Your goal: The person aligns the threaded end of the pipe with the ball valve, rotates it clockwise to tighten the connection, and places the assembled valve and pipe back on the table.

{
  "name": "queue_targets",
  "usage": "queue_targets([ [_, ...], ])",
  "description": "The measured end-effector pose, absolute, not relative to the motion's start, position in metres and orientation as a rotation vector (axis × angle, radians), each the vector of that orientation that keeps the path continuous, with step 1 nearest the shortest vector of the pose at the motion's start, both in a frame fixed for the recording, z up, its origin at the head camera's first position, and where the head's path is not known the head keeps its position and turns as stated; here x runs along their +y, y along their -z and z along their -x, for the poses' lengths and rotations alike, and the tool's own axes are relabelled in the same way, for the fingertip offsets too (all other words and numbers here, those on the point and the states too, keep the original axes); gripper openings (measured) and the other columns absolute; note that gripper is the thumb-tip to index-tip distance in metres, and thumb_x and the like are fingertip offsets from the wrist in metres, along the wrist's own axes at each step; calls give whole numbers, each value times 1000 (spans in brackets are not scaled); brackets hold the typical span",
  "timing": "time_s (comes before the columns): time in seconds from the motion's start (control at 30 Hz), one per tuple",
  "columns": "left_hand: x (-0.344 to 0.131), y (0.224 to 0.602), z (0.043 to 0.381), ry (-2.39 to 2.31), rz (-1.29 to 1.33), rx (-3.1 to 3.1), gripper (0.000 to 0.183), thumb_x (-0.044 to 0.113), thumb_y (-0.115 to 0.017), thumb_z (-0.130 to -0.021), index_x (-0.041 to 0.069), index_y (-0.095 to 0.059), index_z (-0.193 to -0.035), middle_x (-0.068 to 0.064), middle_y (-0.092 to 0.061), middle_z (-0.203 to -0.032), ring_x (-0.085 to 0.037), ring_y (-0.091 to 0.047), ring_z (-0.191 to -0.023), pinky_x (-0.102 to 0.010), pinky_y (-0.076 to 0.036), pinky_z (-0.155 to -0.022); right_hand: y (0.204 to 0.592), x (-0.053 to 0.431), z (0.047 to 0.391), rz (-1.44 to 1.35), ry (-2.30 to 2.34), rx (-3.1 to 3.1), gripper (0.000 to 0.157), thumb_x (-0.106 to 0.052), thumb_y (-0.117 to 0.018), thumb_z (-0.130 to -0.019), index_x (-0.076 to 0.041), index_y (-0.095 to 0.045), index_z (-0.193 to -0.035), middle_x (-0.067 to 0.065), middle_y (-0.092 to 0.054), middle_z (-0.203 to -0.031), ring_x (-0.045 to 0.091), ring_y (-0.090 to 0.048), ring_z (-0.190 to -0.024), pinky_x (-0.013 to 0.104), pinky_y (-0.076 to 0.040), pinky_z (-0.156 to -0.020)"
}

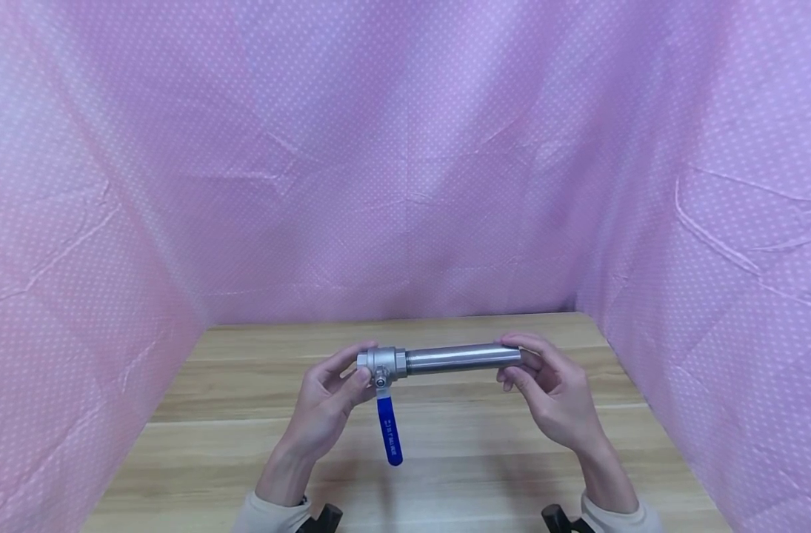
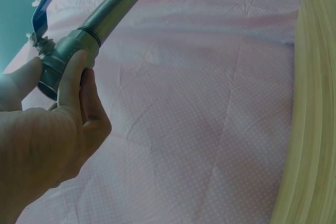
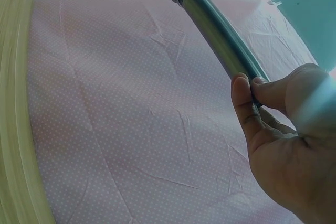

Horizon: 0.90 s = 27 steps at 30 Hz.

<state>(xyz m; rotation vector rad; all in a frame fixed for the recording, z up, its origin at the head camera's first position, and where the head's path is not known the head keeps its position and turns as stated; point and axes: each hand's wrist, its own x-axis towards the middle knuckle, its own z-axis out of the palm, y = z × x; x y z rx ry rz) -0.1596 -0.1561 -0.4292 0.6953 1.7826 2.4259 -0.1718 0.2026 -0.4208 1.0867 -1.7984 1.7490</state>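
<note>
A steel ball valve (image 1: 382, 361) with a blue lever handle (image 1: 389, 433) is joined to a straight metal pipe (image 1: 461, 360), some thread showing at the joint. The assembly is held up above the table, nearly level. My left hand (image 1: 325, 407) grips the valve body at its outer end, thumb on the near side and fingers on the far side. At the pipe's free end, my right hand (image 1: 558, 392) pinches it between thumb and fingers. The lever points down toward me in the head view. In the left wrist view, the valve's open end (image 2: 48, 88) shows beside the thumb.
Beneath the hands lies a wood-grain table (image 1: 445, 474). Pink dotted cloth (image 1: 405, 185) hangs at the back and on both sides. Two black pieces (image 1: 321, 518) show near the sleeves at the bottom edge of the head view.
</note>
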Motion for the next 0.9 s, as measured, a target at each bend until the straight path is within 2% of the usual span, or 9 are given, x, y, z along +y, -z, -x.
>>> queue_targets([
  [0.13, -156, 429, 160, -2419, -690, 1790, 42, 0, -60, -114, 17, -68, -152, -2, -64, -145, -16, -76, -127, -38, -67, -113, 421, 203, 173, -1091, -1731, -1789, 54, 40, -59, -88, 22, -60, -138, 8, -75, -128, 10, -79, -94, 22, -68, -73],
  [0.23, -156, 429, 160, -2413, -692, 1797, 43, 0, -59, -114, 21, -69, -150, -3, -64, -146, -16, -76, -128, -39, -66, -114, 421, 203, 172, -1082, -1716, -1795, 53, 40, -60, -88, 21, -61, -138, 8, -76, -121, 10, -77, -90, 22, -66, -69],
  [0.53, -157, 430, 160, -2408, -695, 1800, 43, 0, -59, -114, 21, -69, -150, -3, -63, -147, -16, -76, -129, -39, -66, -115, 421, 203, 171, -1014, -1658, -1871, 51, 36, -61, -91, 18, -63, -139, 6, -76, -101, 11, -74, -84, 26, -61, -63],
  [0.67, -157, 431, 161, -2410, -705, 1792, 44, 0, -58, -114, 20, -68, -151, -2, -64, -146, -17, -76, -128, -39, -66, -114, 422, 204, 170, -996, -1639, -1898, 50, 35, -61, -92, 19, -63, -139, 14, -75, -94, 12, -74, -84, 25, -62, -64],
  [0.73, -157, 431, 161, -2411, -709, 1791, 44, -1, -58, -114, 16, -67, -153, -2, -64, -147, -17, -76, -128, -39, -66, -115, 422, 204, 170, -997, -1640, -1900, 49, 35, -61, -92, 20, -62, -139, 20, -73, -93, 12, -74, -84, 23, -62, -66],
  [0.8, -158, 431, 161, -2411, -708, 1793, 43, 0, -58, -114, 11, -65, -155, -2, -64, -147, -17, -76, -128, -39, -66, -115, 422, 204, 170, -997, -1640, -1900, 48, 34, -61, -92, 21, -62, -138, 23, -72, -92, 12, -74, -85, 22, -63, -66],
  [0.9, -157, 431, 161, -2410, -708, 1797, 43, 0, -59, -114, 11, -65, -155, -3, -63, -148, -17, -76, -130, -40, -66, -115, 421, 204, 170, -991, -1640, -1902, 48, 34, -62, -93, 20, -62, -139, 21, -73, -93, 11, -74, -85, 25, -63, -65],
])
